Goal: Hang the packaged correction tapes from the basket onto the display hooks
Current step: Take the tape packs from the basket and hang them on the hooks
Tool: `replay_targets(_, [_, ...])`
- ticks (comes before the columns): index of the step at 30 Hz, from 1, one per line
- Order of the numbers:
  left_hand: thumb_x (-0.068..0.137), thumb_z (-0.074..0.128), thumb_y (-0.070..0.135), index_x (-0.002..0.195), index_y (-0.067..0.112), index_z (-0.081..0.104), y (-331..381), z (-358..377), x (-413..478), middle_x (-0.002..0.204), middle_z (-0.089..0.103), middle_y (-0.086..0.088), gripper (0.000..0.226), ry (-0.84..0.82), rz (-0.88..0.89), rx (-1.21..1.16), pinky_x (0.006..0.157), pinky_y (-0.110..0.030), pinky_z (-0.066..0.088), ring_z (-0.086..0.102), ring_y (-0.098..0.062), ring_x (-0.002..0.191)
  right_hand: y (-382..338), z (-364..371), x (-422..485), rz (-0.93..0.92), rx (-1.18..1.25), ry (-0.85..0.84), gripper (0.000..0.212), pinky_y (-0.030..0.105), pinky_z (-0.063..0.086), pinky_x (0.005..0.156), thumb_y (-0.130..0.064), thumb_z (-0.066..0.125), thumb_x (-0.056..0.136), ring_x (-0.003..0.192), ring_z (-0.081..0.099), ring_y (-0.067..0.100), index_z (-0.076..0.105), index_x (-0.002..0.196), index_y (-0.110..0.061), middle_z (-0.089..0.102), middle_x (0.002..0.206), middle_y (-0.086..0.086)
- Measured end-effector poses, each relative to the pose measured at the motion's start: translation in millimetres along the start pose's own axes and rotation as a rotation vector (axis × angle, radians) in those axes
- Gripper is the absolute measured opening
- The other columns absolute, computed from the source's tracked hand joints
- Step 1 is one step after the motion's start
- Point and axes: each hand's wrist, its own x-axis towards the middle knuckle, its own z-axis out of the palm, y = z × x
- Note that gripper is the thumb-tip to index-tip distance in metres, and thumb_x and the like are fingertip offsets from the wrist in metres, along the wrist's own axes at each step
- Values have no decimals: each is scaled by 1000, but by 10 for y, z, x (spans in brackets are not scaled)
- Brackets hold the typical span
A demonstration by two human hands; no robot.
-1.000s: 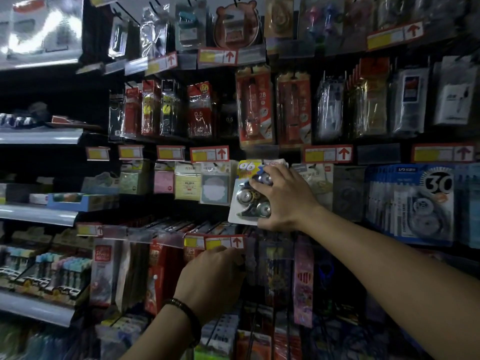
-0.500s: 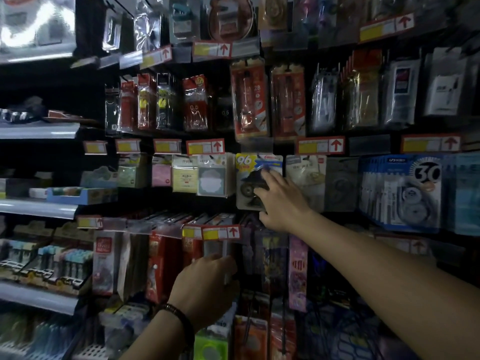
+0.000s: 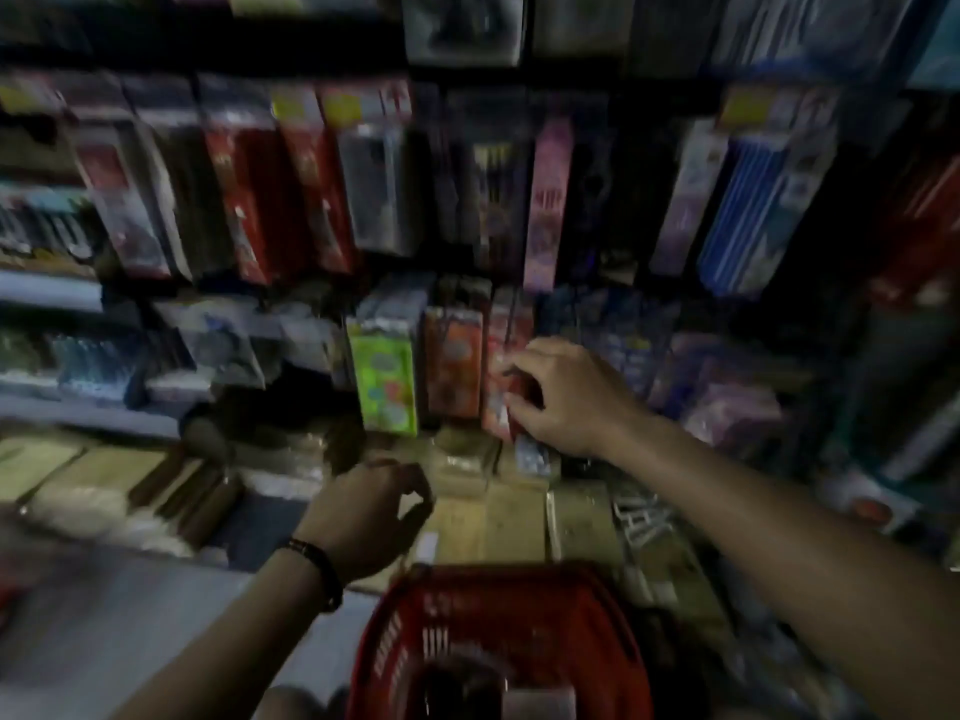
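Now, at a dim, motion-blurred stationery display, a person looks down on a red basket [image 3: 405,631] at the bottom of the view. By the task, the packaged correction tapes lie inside it. Its contents are too dark and smeared to pick out, and the long axis of any pack cannot be judged.

The left grip [image 3: 371,511] hovers just beyond the basket's far rim, to its left. Its fingers are loosely curled and appear to hold nothing. A dark wristband [image 3: 319,563] circles that arm. The right grip [image 3: 566,402] is farther from the basket, up past the far rim and slightly right. Its fingers are bent at a red hanging pack [image 3: 496,407]. Whether they pinch the pack or only touch it cannot be told.

The left grip is judged the nearer one for the coming reach, which runs down and back toward the person.

Beyond the basket, flat brown packets [image 3: 514,517] lie between its rim and the display. Above these hang a green pack [image 3: 384,376] and an orange pack [image 3: 452,366], just left of the red one. Nothing visible stands between the left grip and the basket's mouth. The display hooks themselves are lost in blur.
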Motion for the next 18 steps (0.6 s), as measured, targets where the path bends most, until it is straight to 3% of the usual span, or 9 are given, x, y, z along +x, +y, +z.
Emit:
replay_targets(6, [103, 57, 41, 110, 29, 70, -28, 1099, -242, 111, 72, 2, 19, -254, -51, -94, 81, -42, 60, 71, -26, 101, 408, 1411, -1116, 256, 178, -207, 27, 39, 56, 85, -43, 62, 92, 105, 63, 15, 70, 114, -29, 68, 112, -8])
replay_targets(10, [99, 63, 40, 114, 32, 73, -113, 1763, -221, 120, 73, 2, 20, -388, -85, -133, 84, -41, 59, 70, -27, 110, 653, 2237, -1714, 462, 275, -369, 19, 25, 54, 82, -31, 71, 91, 97, 65, 5, 72, 111, -29, 69, 104, -14])
replay_targets(14, [100, 58, 41, 119, 28, 71, -245, 2381, -10, 118, 75, -1, 27, -573, -95, -147, 92, -43, 60, 71, -26, 110, 868, 3124, -2156, 703, 370, -559, 21, 36, 58, 82, -20, 73, 86, 92, 70, 14, 73, 107, -24, 72, 95, -9])
replay_targets(18, [101, 57, 47, 142, 43, 53, -318, 2887, 87, 131, 70, 2, 41, -691, -164, -233, 101, -42, 57, 68, -21, 117, 1028, 4043, -2522, 801, 405, -698, 8, 36, 58, 75, -18, 72, 89, 87, 70, 24, 65, 89, -24, 72, 89, 2])
